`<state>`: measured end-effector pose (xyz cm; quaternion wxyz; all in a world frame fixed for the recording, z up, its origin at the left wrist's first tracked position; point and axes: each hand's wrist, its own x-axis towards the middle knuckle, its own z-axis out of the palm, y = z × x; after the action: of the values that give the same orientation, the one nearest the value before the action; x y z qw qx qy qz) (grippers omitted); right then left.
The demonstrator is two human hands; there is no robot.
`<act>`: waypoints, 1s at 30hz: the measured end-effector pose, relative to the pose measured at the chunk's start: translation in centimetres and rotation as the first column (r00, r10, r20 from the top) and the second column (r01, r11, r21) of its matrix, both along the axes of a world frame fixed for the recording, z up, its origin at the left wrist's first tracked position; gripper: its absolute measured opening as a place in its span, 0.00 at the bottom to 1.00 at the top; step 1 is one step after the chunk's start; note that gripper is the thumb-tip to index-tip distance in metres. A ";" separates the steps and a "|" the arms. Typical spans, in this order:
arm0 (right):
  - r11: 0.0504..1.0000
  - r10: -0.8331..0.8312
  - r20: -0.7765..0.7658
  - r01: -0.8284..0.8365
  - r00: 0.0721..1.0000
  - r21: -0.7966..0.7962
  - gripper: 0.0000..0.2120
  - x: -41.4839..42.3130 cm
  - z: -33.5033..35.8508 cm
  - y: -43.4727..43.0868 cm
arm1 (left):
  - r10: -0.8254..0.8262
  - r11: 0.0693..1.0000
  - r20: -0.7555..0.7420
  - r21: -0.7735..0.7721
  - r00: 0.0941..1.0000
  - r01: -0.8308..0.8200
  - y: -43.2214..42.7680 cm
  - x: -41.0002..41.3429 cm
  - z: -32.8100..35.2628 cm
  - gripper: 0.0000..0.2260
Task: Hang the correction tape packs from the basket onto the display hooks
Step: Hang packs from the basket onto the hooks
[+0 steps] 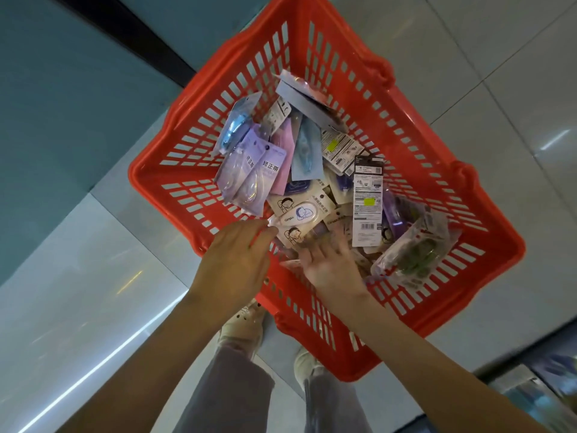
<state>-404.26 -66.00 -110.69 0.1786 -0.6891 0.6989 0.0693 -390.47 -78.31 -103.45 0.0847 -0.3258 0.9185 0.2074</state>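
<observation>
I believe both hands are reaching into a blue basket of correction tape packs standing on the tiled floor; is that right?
Not quite: the basket is red, not blue, as the head view shows. Both the left hand and the right hand do reach into it among the correction tape packs, above the tiled floor.

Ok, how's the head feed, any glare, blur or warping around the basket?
Head view: wide-angle warp bends the basket rim; glare streaks on the floor tiles; right hand motion-blurred, left hand sharper; pack print readable.
</observation>
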 end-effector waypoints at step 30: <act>0.829 -0.547 0.382 0.547 0.745 0.118 0.16 -4.1 4.4 -4.9 | 0.864 0.292 0.194 0.559 0.465 -0.776 -3.9 1.0 6.4 0.15</act>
<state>-408.32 -70.95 -106.33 0.3290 -0.4535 0.8183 -0.1288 -389.43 -82.18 -97.06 -0.0063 -0.6904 0.5119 0.5112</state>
